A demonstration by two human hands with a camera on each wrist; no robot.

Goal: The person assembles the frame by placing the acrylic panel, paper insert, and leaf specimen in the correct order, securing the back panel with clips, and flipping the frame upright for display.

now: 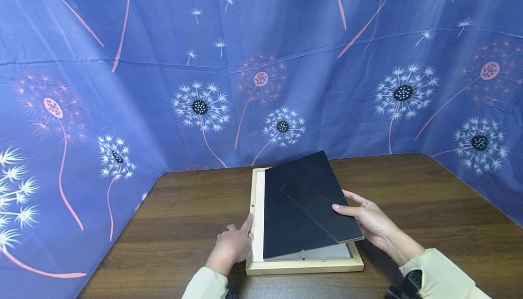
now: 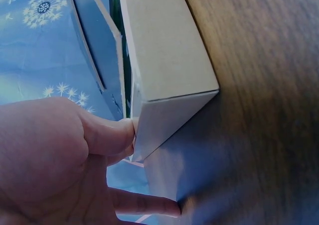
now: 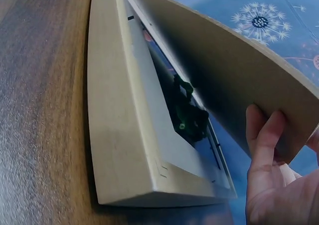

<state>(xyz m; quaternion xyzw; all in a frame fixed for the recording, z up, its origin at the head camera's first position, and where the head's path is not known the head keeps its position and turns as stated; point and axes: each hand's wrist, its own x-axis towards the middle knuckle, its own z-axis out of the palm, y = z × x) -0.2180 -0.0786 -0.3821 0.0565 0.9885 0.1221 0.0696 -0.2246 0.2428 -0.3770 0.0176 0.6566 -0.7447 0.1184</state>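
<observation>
Holding backboard (image 1: 310,183) tilted over frame (image 1: 304,267)

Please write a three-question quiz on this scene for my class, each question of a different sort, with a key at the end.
1. Which hand grips the black board? A) left B) right
2. Fill in the blank: the wooden frame rests on a brown ____.
3. True or false: the board lies flat inside the frame.

Key: 1. B, the right hand. 2. Table. 3. False; the board is tilted, its right side raised above the frame.
</observation>
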